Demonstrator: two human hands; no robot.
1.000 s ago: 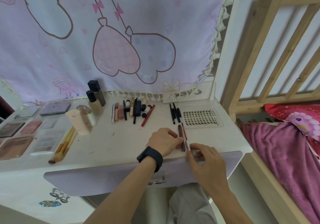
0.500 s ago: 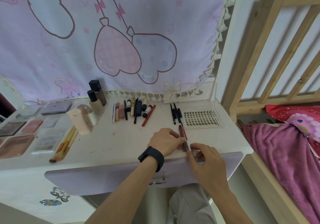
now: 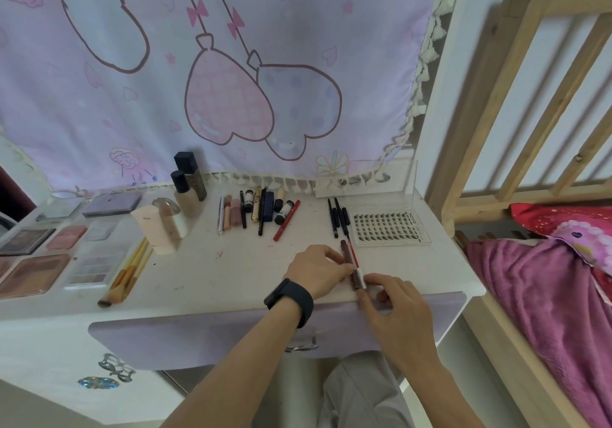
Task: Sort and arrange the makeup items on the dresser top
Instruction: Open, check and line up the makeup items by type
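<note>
Moved since half a second ago: next to nothing; both hands stay at the counter's (image 3: 231, 262) front edge, toward its right corner. Left hand (image 3: 314, 270), grip narrow: thumb and forefinger pinch dark red tube (image 3: 347, 252), lying flat. Right hand (image 3: 394, 308), grip narrow: fingertips pinch near end of red pencil (image 3: 361, 277), which lies against the tube's right side

Two dark red sticks (image 3: 345, 249) lie side by side near the front edge. Three black pencils (image 3: 336, 217) lie behind them, beside a clear lash tray (image 3: 385, 227). A row of tubes and pencils (image 3: 255, 209) lies in the middle. Brushes (image 3: 132, 268), flat palettes (image 3: 33, 273) and bottles (image 3: 186, 200) sit on the left.
</note>
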